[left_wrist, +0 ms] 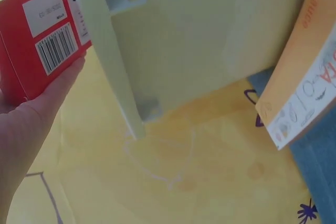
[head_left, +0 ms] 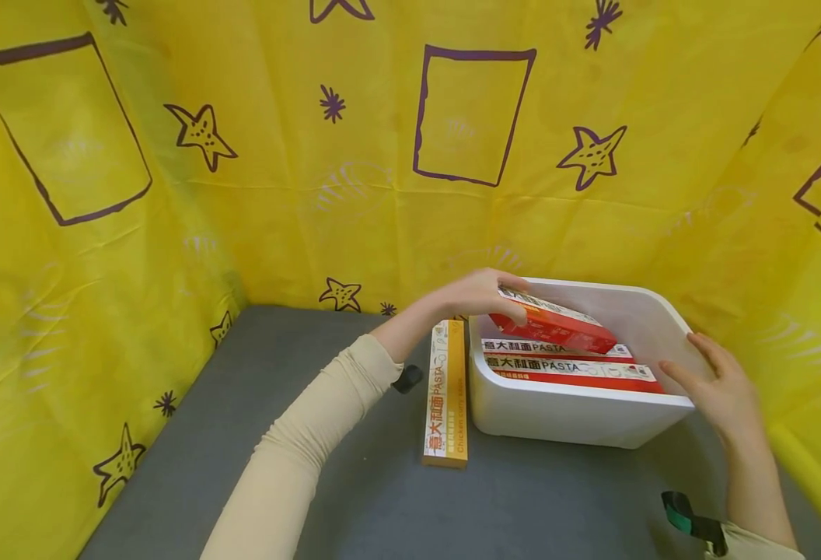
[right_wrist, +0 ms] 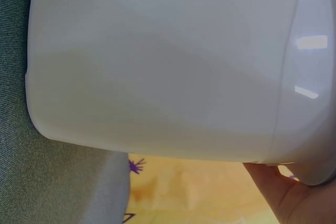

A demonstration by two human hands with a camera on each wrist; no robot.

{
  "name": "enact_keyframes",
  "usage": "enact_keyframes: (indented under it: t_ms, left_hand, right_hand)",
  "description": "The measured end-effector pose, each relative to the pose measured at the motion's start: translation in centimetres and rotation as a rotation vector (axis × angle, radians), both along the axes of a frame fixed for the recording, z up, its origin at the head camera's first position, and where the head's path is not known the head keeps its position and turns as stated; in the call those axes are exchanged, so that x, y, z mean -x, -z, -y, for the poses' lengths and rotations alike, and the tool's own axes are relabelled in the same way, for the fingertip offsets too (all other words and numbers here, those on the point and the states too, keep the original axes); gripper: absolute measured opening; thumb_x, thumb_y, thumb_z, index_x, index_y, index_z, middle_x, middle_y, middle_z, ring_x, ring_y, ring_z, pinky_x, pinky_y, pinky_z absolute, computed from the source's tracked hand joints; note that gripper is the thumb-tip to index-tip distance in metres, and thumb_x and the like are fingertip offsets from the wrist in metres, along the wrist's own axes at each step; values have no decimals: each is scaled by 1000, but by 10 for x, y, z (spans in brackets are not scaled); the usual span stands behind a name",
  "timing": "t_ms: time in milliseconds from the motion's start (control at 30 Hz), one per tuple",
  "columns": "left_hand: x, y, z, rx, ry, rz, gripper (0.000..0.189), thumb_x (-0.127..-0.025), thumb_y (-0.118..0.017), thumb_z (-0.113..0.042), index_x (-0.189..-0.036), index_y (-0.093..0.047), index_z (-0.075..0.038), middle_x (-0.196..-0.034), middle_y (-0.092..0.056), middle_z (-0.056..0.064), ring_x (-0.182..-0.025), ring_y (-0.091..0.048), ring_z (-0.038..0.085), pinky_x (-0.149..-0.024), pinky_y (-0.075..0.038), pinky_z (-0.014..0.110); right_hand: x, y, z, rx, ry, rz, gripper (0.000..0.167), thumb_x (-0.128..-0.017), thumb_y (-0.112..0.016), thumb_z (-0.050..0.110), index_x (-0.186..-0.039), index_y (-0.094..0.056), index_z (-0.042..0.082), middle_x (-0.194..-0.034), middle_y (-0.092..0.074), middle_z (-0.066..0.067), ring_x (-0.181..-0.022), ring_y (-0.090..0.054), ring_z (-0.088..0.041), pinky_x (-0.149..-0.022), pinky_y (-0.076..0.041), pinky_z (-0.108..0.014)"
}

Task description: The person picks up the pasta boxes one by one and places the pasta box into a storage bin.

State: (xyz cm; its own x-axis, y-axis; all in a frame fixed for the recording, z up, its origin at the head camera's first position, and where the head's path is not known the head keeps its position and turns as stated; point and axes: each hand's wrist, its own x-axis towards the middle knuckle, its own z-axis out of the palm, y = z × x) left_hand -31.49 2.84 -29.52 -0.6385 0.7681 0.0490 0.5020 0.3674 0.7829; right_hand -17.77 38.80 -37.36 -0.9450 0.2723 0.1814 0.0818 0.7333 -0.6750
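My left hand (head_left: pixel 487 297) grips one end of a red pasta box (head_left: pixel 564 323), holding it tilted over the inside of a white bin (head_left: pixel 557 420). The box's barcode end shows in the left wrist view, beside the bin's wall. Two more red pasta boxes (head_left: pixel 571 367) lie side by side within the bin. My right hand (head_left: pixel 725 389) holds the bin's right rim, its thumb reaching over the edge. The bin's outer wall (right_wrist: pixel 157 72) fills most of the right wrist view, hiding much of that hand.
A yellow pasta box (head_left: pixel 447 397) lies on the grey table (head_left: pixel 375 498), just left of the bin. Yellow patterned cloth (head_left: pixel 354 210) hangs behind and at both sides. Black straps (head_left: pixel 693 517) are on the wrists.
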Motion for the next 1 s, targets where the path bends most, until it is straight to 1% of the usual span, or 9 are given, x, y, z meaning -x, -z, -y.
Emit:
enact_keyframes:
  t_ms: [233,367,433,500,567,633,733,833,1000]
  left_hand:
    - [8,10,-13,21,38,-8,65,-79,-73,-34,-138,-57,-13,-130,-61,1,-110,-54,8,-89,-43,24]
    - [12,15,-18,18,50,18,70,-78,-75,-31,-141,-52,-12,-133,-58,2,-111,-52,8,-90,-41,23]
    - [14,17,-21,24,69,9,73,-79,-76,-29,-144,-49,-11,-138,-55,2,-116,-51,8,-93,-40,22]
    - [15,18,-25,40,84,-31,77,-80,-77,-26,-147,-43,-11,-142,-52,3,-123,-50,8,-96,-39,21]
    - [16,19,-28,56,80,-111,77,-81,-76,-21,-149,-40,-10,-144,-51,4,-129,-47,9,-97,-37,20]
    - [16,19,-29,50,60,-186,75,-83,-74,-15,-149,-39,-10,-143,-52,6,-132,-45,12,-99,-37,22]
    - [14,19,-28,-6,7,-247,68,-85,-70,-8,-148,-41,-8,-142,-52,7,-132,-45,14,-102,-38,24]
    - [12,17,-23,-123,-14,-209,63,-88,-68,-6,-146,-43,-5,-144,-51,8,-132,-45,15,-104,-36,22]
    - [8,15,-9,-376,-28,-24,59,-89,-68,-4,-143,-45,-2,-141,-52,13,-130,-49,21,-103,-36,19]
  right_hand:
    - [2,2,4,-1,-11,-7,77,-93,-58,40,-152,-25,2,-153,-19,-32,-134,-18,-58,-99,-17,-73]
    - [2,3,4,5,-12,-8,77,-94,-58,39,-152,-25,2,-154,-18,-32,-134,-18,-57,-100,-17,-73]
    - [3,3,5,9,-14,-11,77,-94,-58,38,-152,-26,1,-154,-18,-32,-133,-18,-57,-100,-17,-73]
    - [3,3,5,10,-15,-14,76,-93,-59,38,-152,-26,1,-153,-19,-32,-133,-19,-57,-100,-18,-73]
    - [3,3,6,14,-16,-18,76,-93,-59,38,-152,-26,1,-153,-19,-32,-133,-20,-57,-100,-18,-73]
    - [3,4,6,19,-15,-21,76,-93,-59,37,-151,-27,1,-154,-20,-32,-133,-20,-57,-100,-18,-73]
    - [3,4,5,27,-13,-22,76,-93,-59,37,-151,-27,1,-154,-19,-31,-135,-19,-56,-101,-18,-72]
    - [3,4,4,29,-11,-24,75,-93,-59,36,-151,-27,0,-155,-18,-30,-136,-18,-56,-101,-17,-71]
    - [1,2,1,21,-6,-17,76,-94,-58,36,-152,-25,0,-154,-18,-31,-135,-18,-56,-101,-17,-72]
